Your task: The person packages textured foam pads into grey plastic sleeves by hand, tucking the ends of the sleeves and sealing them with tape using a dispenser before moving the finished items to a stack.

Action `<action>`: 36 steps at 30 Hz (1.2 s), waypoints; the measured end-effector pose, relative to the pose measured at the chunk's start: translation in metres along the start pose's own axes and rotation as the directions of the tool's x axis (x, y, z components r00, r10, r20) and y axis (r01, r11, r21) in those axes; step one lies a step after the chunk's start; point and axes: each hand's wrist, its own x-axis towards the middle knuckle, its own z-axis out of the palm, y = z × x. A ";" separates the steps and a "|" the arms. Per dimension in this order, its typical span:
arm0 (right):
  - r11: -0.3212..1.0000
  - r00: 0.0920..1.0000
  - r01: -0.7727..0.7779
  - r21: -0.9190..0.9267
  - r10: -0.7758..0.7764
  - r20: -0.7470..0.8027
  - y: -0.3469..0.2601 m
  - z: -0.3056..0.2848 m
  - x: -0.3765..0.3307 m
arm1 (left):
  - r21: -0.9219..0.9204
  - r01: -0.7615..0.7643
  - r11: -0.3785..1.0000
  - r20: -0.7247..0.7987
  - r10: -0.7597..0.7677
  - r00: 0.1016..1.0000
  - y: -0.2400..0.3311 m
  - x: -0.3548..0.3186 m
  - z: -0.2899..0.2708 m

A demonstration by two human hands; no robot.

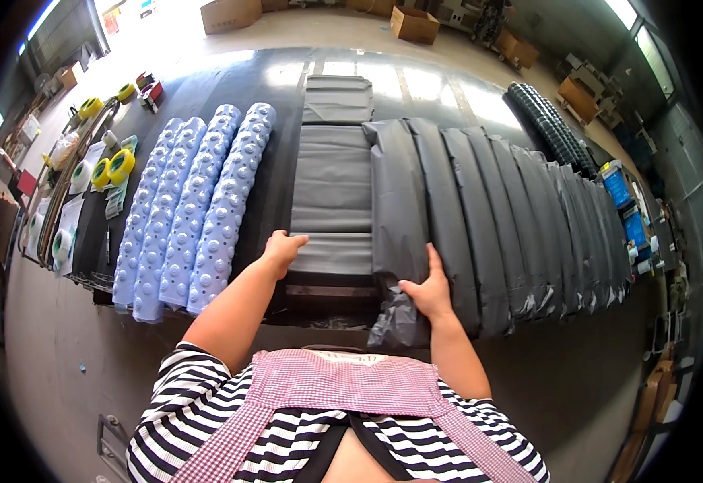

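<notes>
A stack of flat grey plastic bags (333, 173) lies on the dark table in front of me. My left hand (282, 249) is at the stack's near left edge, its fingers curled in and its thumb and forefinger on the top bag. Just right of the stack, a long package wrapped in grey plastic (397, 193) has a crumpled near end. My right hand (430, 291) rests on this package's right side near that end, thumb and forefinger spread apart. Further right, several similar grey packages (492, 233) lie side by side.
Several light-blue bumpy rolls (216, 209) lie to the left. Beyond them are yellow tape rolls (119, 167) and a red tape dispenser (151, 92). Black textured rolls (551, 125) lie at the far right, near blue packets (618, 189). Cardboard boxes (414, 26) stand on the floor behind the table (275, 121).
</notes>
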 end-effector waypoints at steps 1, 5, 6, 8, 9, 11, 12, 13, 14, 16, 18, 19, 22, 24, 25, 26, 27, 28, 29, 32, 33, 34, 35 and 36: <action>1.000 1.000 0.018 -0.026 -0.018 -0.001 0.004 0.001 0.004 | 0.002 0.063 0.998 -0.050 -0.063 0.997 0.010 -0.001 0.011; 0.992 0.998 -0.044 -0.120 0.049 0.037 -0.001 0.009 0.004 | -0.302 0.171 0.938 0.147 -0.132 0.980 0.017 0.002 0.007; 0.988 0.997 -0.057 -0.145 0.063 0.036 -0.002 0.008 0.004 | -0.309 0.221 0.925 0.194 -0.166 0.967 0.024 0.003 0.009; 0.980 0.999 -0.037 -0.197 0.041 0.017 -0.003 0.010 0.003 | -0.259 0.261 0.930 0.221 -0.206 0.953 0.037 -0.002 0.008; 0.976 1.000 -0.027 -0.215 0.029 0.006 0.002 0.011 0.001 | -0.250 0.264 0.931 0.220 -0.211 0.952 0.031 -0.005 0.014; 0.978 1.000 -0.026 -0.206 0.027 0.004 0.002 0.013 0.001 | -0.095 -0.027 0.995 0.053 0.032 0.998 0.030 -0.009 0.018; 0.977 1.000 -0.023 -0.212 0.025 0.006 0.001 0.014 0.001 | -0.081 -0.034 0.996 0.052 0.038 0.998 0.032 -0.009 0.017; 0.978 0.999 -0.032 -0.208 0.032 -0.006 0.002 0.012 0.001 | -0.098 -0.024 0.995 0.080 0.032 0.996 0.037 -0.012 0.019; 0.977 0.999 -0.043 -0.211 0.043 -0.004 0.003 0.011 0.002 | -0.114 -0.013 0.993 0.109 0.026 0.994 0.042 -0.016 0.021; 0.976 0.999 -0.046 -0.211 0.045 -0.007 0.002 0.010 0.001 | -0.097 0.014 0.995 0.111 -0.004 0.994 0.045 -0.013 0.021; 0.980 0.998 -0.057 -0.191 0.064 0.031 -0.004 0.012 0.002 | -0.077 -0.012 0.997 0.078 0.018 0.997 0.028 0.003 0.012; 0.980 0.997 -0.068 -0.186 0.074 0.024 -0.003 0.012 0.001 | -0.086 -0.041 0.995 0.058 0.046 0.997 0.022 0.000 0.018; 0.986 0.998 0.043 -0.159 -0.051 -0.047 0.010 0.012 0.002 | 0.044 -0.200 0.979 -0.012 0.200 0.980 0.015 0.000 0.028; 0.987 0.998 -0.050 -0.156 0.056 0.034 -0.010 0.012 0.004 | 0.207 -0.388 0.898 -0.079 0.410 0.909 -0.006 0.015 0.013; 0.989 0.998 -0.051 -0.135 0.056 0.033 -0.006 0.010 0.006 | 0.223 -0.469 0.855 -0.069 0.493 0.867 -0.004 0.010 0.019; 0.996 1.000 -0.004 -0.090 0.004 0.003 0.006 0.007 0.009 | 0.214 -0.472 0.855 -0.031 0.489 0.872 0.002 0.003 0.023; 0.997 0.996 -0.070 -0.018 0.071 0.057 0.000 0.001 0.010 | 0.204 -0.484 0.851 -0.013 0.497 0.868 0.020 0.000 0.017; 0.999 0.999 -0.032 0.014 0.031 0.028 0.006 0.000 0.013 | 0.239 -0.541 0.807 -0.022 0.561 0.827 0.030 -0.002 0.009; 0.999 1.000 0.005 0.052 -0.007 0.020 0.008 0.005 0.012 | 0.247 -0.530 0.811 -0.050 0.557 0.829 0.033 0.007 -0.010; 0.967 0.999 -0.050 0.250 0.053 -0.006 0.001 0.012 0.027 | 0.263 -0.483 0.835 -0.045 0.511 0.859 0.032 0.015 -0.067; 0.977 0.998 -0.061 0.205 0.062 0.003 0.015 0.020 0.032 | 0.224 -0.497 0.838 -0.083 0.525 0.847 0.000 0.038 -0.084; 0.981 0.998 -0.062 0.182 0.061 0.012 0.012 0.019 0.036 | 0.230 -0.497 0.837 -0.099 0.529 0.843 -0.008 0.034 -0.084; 0.985 0.997 -0.074 0.157 0.071 0.027 0.009 0.019 0.033 | 0.239 -0.487 0.840 -0.112 0.522 0.845 -0.023 0.025 -0.078; 0.987 0.999 -0.047 0.153 0.043 0.025 0.011 0.021 0.034 | 0.211 -0.435 0.875 -0.138 0.468 0.873 -0.038 0.016 -0.073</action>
